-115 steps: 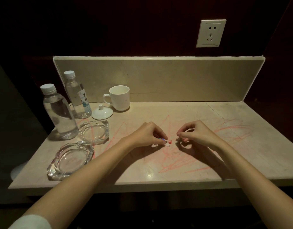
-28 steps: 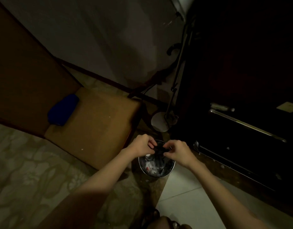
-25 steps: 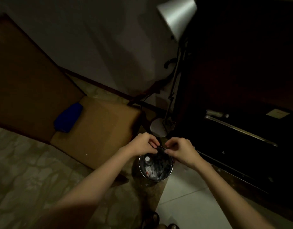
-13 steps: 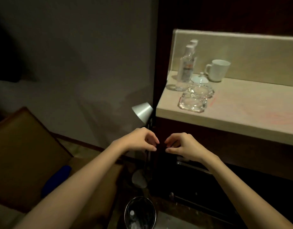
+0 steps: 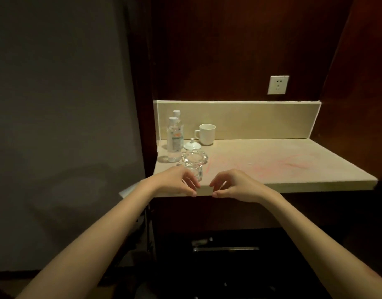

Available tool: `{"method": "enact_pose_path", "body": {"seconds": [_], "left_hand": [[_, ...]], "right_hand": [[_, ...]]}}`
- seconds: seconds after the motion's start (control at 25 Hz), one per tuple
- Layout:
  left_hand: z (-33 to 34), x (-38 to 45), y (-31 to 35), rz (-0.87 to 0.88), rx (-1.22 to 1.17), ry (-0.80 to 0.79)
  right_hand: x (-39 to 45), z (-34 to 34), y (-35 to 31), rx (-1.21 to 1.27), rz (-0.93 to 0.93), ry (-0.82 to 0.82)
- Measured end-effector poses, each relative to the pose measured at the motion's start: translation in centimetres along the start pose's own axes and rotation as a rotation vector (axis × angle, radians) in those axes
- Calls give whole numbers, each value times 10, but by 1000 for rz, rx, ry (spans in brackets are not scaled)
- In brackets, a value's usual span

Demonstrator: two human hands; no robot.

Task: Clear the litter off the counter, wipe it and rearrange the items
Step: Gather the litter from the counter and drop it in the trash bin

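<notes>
Bottles (image 5: 174, 138) stand at the far left of the counter (image 5: 272, 169), one behind the other against the back wall, likely parked there to keep the middle free. Just right of them a small white lid (image 5: 192, 145) lies on the stone with its white mug (image 5: 206, 134) behind it, uncovered. In front of the lid two glass ashtrays (image 5: 193, 161) sit one before the other near the front edge. The left hand (image 5: 177, 184) hovers at that edge, partly covering the nearer ashtray, fingers loosely curled with nothing in them. The right hand (image 5: 235, 185) hangs beside it, apart, equally relaxed and carrying nothing. Both look poised to start on the surface. No loose litter shows on the counter. Farther right, pink scribbles (image 5: 291, 164) streak the stone, so wiping seems the step due next. A wall socket (image 5: 278, 84) sits above.
</notes>
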State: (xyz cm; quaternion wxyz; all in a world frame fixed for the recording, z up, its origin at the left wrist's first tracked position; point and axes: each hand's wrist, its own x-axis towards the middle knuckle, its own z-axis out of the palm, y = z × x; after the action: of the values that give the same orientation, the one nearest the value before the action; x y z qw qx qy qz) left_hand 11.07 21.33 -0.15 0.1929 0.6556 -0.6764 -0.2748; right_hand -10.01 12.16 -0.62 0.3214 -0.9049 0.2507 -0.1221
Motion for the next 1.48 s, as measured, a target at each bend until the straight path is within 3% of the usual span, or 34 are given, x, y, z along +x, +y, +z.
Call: {"method": "enact_pose_path", "body": {"seconds": [0.36,0.64,0.92,1.2,1.48], "left_hand": [[13,94,38,10,13,-51],[24,203,47,-61,32,7],[43,262,32,-168,48,38],[66,321,38,-148,98,144],[78,360,40,-133,159,151]], "right_hand": [[11,-51,64,-31,28,13],[60,-126,167,-57,51,-24],[94,-147,244,-35,50,-46],[107,-155,276,4,97,-59],[104,-172,288,48,143,-41]]}}
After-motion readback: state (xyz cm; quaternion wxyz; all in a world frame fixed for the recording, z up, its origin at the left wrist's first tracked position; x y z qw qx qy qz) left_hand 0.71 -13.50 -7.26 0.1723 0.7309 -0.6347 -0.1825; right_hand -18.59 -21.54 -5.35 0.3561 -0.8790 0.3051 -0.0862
